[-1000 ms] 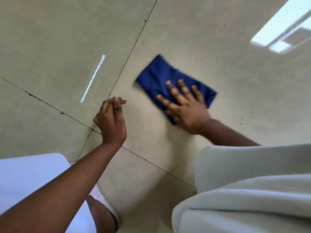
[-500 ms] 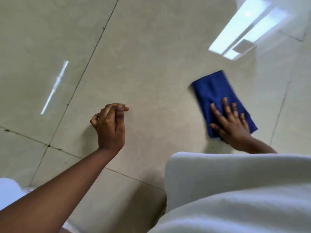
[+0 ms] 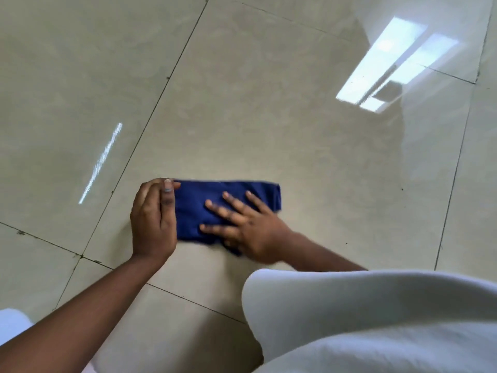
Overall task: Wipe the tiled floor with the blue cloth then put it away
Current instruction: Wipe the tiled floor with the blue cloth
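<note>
We see a glossy beige tiled floor (image 3: 269,117) with dark grout lines; the blue cloth (image 3: 199,208) lies mid-tile; our right hand (image 3: 250,227) presses it flat-fingered; our left hand (image 3: 153,219), fingers curled, touches its left edge.

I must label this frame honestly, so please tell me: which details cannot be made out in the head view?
- Dark blue folded cloth: its near edge is blurred by motion and partly covered by the right hand, which lies flat on it.
- Left hand: its curled fingers face away from the camera, so whether it touches the cloth is unclear.
- Glossy beige tiled floor: bright reflections hide any dirt or wetness.
- White garment: covers the floor nearest the person.
</note>
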